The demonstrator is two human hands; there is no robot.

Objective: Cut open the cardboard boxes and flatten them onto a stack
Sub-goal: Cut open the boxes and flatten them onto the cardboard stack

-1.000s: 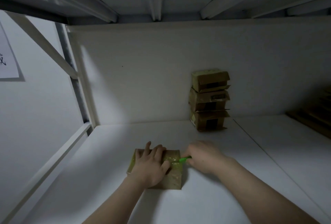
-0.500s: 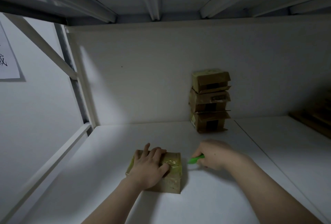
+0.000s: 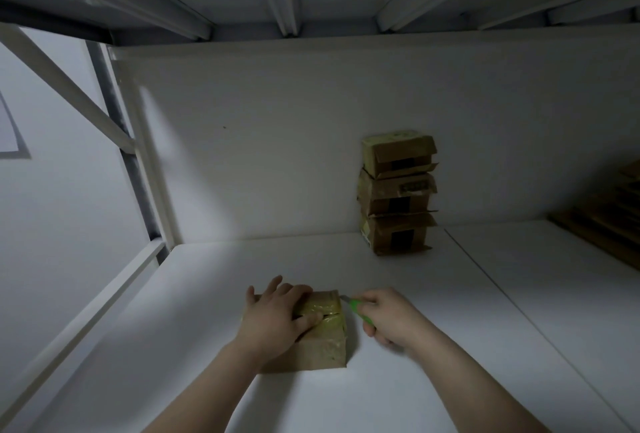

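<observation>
A small taped cardboard box (image 3: 322, 346) lies on the white shelf surface (image 3: 433, 311) in front of me. My left hand (image 3: 277, 318) presses flat on its top, fingers spread over the far left part. My right hand (image 3: 389, 320) grips a green utility knife (image 3: 358, 309), whose blade tip sits at the box's far right top corner. A slit shows across the yellowish tape on the top. Three more cardboard boxes (image 3: 396, 190) stand stacked against the back wall to the right.
Flattened cardboard (image 3: 602, 221) lies at the far right edge of the shelf. A white metal frame with a diagonal brace (image 3: 69, 86) bounds the left side, and a shelf underside hangs low overhead. A seam (image 3: 502, 297) runs along the surface right of the hands.
My right hand swung away to the right with the knife, then came back to the box's far right corner. The view has tilted down a little. My left hand stayed on the box.
</observation>
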